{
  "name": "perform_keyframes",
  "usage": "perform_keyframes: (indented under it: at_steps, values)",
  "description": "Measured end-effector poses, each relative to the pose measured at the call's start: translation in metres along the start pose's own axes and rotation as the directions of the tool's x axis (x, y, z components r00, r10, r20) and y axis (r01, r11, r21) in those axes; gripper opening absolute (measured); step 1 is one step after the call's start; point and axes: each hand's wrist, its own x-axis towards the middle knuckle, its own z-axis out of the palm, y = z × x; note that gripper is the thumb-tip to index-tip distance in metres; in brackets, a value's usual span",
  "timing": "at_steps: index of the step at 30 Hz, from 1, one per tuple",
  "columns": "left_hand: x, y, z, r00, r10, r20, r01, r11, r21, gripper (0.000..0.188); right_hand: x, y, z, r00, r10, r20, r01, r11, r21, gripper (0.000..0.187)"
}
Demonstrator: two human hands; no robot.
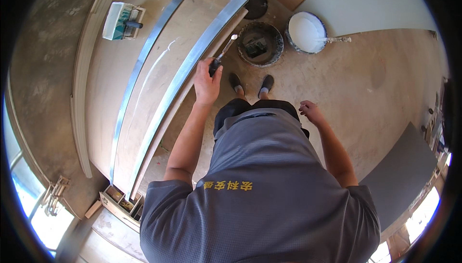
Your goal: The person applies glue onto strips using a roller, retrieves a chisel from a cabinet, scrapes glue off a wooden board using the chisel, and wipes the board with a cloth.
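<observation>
My left hand (207,85) is closed round the black handle of a slim metal spatula-like tool (225,51); white paste sits on its tip. The hand is just off the near edge of a board-topped bench. Two shiny metal strips, an outer one (144,63) and one nearer me (192,58), run along the board (115,75). Between them lies a thin streak of white paste (159,60). My right hand (313,112) hangs beside my thigh, fingers loosely bent and apart, with nothing seen in it.
A white tray (115,19) with a dark-handled tool lies on the board's far left. On the floor ahead stand a dark bucket (276,56) with something green inside and a bucket of white paste (304,32) with a stick-like tool across its rim. A compartmented wooden drawer (118,210) sits lower left.
</observation>
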Motion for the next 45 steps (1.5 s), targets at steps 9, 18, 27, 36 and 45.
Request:
perform_keyframes:
  at_steps: [9, 18, 27, 36, 45]
  values:
    - [-0.006, -0.042, 0.108, 0.931, -0.163, 0.326, 0.265, 0.917, -0.298, 0.033, -0.046, -0.024, 0.037, 0.965, -0.163, -0.208, 0.101, 0.955, -0.278, 0.025]
    - [-0.020, 0.023, 0.251, 0.879, -0.354, 0.319, 0.446, 0.848, -0.288, 0.040, 0.137, -0.131, 0.073, 0.989, -0.068, -0.131, 0.138, 0.750, 0.647, 0.034]
    - [-0.005, 0.042, 0.301, 0.879, -0.262, 0.398, 0.374, 0.897, -0.236, 0.065, 0.201, -0.157, -0.026, 0.890, -0.276, -0.363, 0.387, 0.879, 0.280, 0.030]
    - [-0.116, -0.039, 0.268, 0.529, -0.538, 0.657, 0.635, 0.764, 0.114, 0.037, 0.377, -0.001, -0.148, 0.878, 0.138, -0.458, -0.029, 0.971, 0.236, 0.030]
    - [-0.142, -0.058, 0.211, 0.348, -0.705, 0.618, 0.778, 0.585, 0.228, 0.024, 0.366, -0.071, -0.189, 0.901, 0.089, -0.424, 0.022, 0.968, 0.249, 0.032]
